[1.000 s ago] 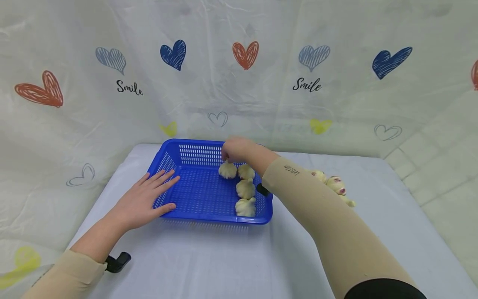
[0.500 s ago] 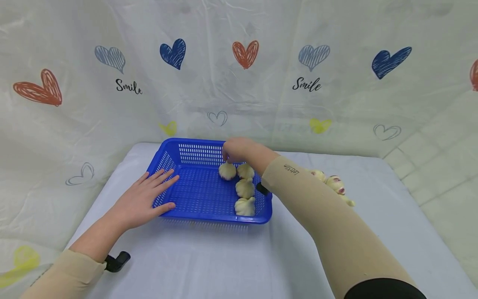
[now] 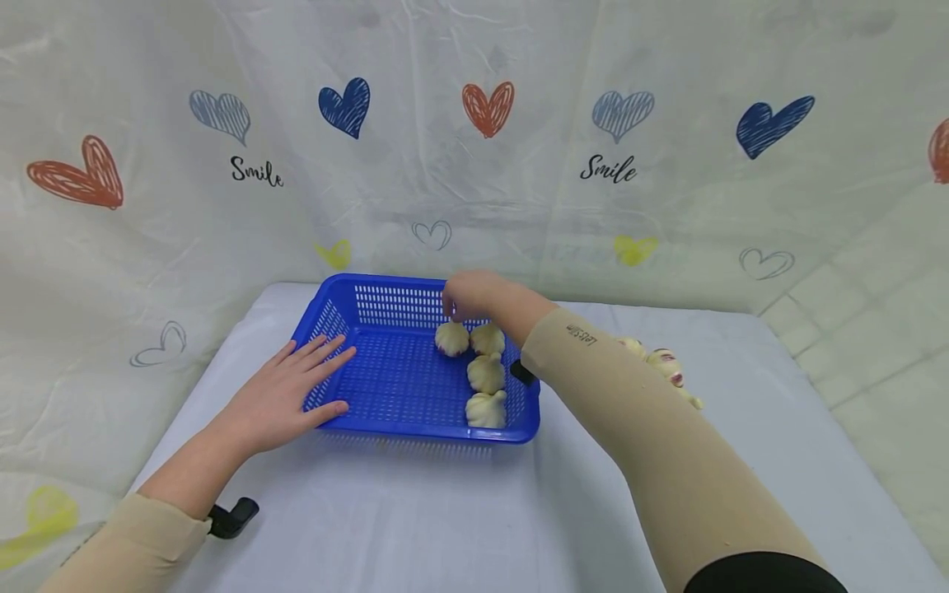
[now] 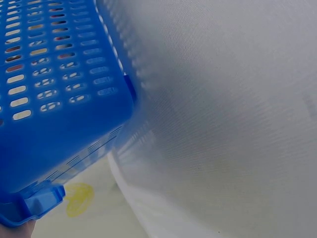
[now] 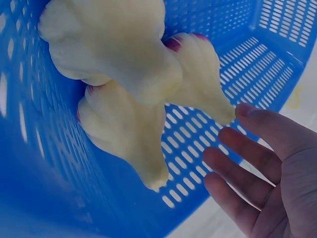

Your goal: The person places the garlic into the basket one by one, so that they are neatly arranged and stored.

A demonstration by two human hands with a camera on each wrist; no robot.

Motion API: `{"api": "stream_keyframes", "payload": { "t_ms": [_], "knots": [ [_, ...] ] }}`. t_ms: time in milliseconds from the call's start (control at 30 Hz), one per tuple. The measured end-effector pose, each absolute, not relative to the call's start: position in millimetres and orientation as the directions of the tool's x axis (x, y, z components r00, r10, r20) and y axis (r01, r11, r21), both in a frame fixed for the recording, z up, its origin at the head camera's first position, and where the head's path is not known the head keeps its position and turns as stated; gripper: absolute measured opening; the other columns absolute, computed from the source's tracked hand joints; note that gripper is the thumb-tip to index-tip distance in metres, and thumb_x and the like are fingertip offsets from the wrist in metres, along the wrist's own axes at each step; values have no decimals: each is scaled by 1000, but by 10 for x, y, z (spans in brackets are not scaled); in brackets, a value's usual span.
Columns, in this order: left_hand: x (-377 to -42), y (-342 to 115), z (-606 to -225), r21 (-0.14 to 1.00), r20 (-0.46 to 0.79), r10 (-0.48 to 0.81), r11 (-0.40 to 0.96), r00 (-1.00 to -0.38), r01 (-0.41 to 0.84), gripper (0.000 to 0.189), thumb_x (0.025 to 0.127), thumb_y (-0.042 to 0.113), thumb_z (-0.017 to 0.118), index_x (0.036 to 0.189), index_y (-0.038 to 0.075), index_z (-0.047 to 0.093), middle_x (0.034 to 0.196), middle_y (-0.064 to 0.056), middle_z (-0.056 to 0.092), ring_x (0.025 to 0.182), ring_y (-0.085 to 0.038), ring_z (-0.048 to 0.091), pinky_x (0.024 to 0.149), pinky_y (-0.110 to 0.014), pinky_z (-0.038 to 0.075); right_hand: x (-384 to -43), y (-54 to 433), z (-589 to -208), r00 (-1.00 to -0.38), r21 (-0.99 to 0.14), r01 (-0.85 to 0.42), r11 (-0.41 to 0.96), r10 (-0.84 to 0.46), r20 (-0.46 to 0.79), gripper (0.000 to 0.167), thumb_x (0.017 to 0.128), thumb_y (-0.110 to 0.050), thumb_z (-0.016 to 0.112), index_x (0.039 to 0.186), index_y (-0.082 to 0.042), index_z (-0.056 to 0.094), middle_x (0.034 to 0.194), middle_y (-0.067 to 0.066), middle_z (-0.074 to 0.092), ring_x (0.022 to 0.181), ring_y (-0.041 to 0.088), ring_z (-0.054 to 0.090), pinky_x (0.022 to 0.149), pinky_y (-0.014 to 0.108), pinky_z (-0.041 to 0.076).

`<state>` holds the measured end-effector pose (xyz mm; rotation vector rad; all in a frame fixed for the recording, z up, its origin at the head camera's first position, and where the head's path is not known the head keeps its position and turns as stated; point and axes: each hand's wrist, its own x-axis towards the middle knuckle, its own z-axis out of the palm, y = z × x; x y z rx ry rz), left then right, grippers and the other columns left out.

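Note:
A blue plastic basket (image 3: pixel 415 428) stands on the white-covered table. My left hand (image 3: pixel 285 401) rests on its left side with fingers spread straight. Over the back right of the basket is my right hand (image 3: pixel 474 295), palm down. The thumb and a finger of this right hand (image 5: pixel 257 163) meet the stem tip of a white garlic bulb (image 5: pixel 195 74) with purple marks, pinching it lightly. From the head this garlic bulb (image 3: pixel 451 339) sits just below the fingers. Three other garlic bulbs (image 3: pixel 486 374) line the basket's right side. In the left wrist view, the left hand is mostly hidden behind the basket wall (image 4: pixel 64 119).
More purple-marked garlic bulbs (image 3: pixel 665 362) lie on the tablecloth (image 3: pixel 756 395) right of the basket, partly covered by the right sleeve (image 3: pixel 630 403). A white curtain (image 3: pixel 549 189) printed with hearts hangs behind the table. A black wrist mount (image 3: pixel 234 519) sticks out at the left cuff.
The garlic bulb under my right hand has turned slightly, so its purple base now shows. Both hands and the basket stay nearly still.

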<state>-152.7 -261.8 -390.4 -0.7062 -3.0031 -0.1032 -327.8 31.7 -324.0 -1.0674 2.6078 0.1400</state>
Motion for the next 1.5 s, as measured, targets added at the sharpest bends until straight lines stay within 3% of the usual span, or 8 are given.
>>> {"api": "stream_keyframes", "payload": {
  "t_ms": [200, 700, 1033, 1300, 1500],
  "knots": [
    [-1527, -2612, -3898, 49, 75, 449, 890, -890, 453, 78, 94, 60, 55, 157, 21, 30, 163, -7, 24, 150, -34, 17, 121, -55, 12, -3268, 387, -3149, -668, -58, -702, 710, -685, -292, 25, 96, -20, 66, 120, -15, 73, 119, 1, 69, 113, 20, 62, 98, 34, 49],
    [-1514, -2608, -3913, 54, 74, 448, 890, -891, 452, 78, 94, 59, 55, 158, 21, 30, 164, -7, 23, 151, -33, 16, 121, -55, 10, -3164, 875, -2938, -740, -310, -607, 732, -663, -115, 25, 95, -19, 68, 118, -12, 74, 113, 3, 72, 108, 22, 65, 96, 38, 52],
    [-1514, -2614, -3908, 61, 77, 447, 890, -891, 452, 78, 95, 60, 53, 158, 22, 28, 164, -6, 22, 151, -33, 14, 121, -56, 10, -2996, 1401, -2889, -786, -329, -554, 765, -611, -96, 25, 93, -24, 71, 116, -14, 75, 111, 1, 73, 102, 21, 66, 86, 39, 57],
    [-1520, -2618, -3905, 74, 68, 444, 891, -893, 449, 80, 95, 68, 44, 158, 22, 27, 164, -6, 21, 151, -33, 13, 121, -55, 9, -2773, 1904, -3015, -775, -295, -585, 755, -628, -69, 23, 91, -21, 73, 112, -13, 77, 103, 1, 74, 93, 18, 68, 79, 37, 58],
    [-1527, -2623, -3929, 75, 92, 449, 887, -889, 456, 78, 95, 61, 53, 158, 22, 29, 164, -6, 23, 151, -32, 15, 121, -54, 9, -2546, 2313, -3177, -803, -273, -553, 787, -591, -80, 24, 90, -23, 75, 113, -17, 77, 107, -3, 73, 95, 18, 67, 82, 40, 57]
  ]
}}
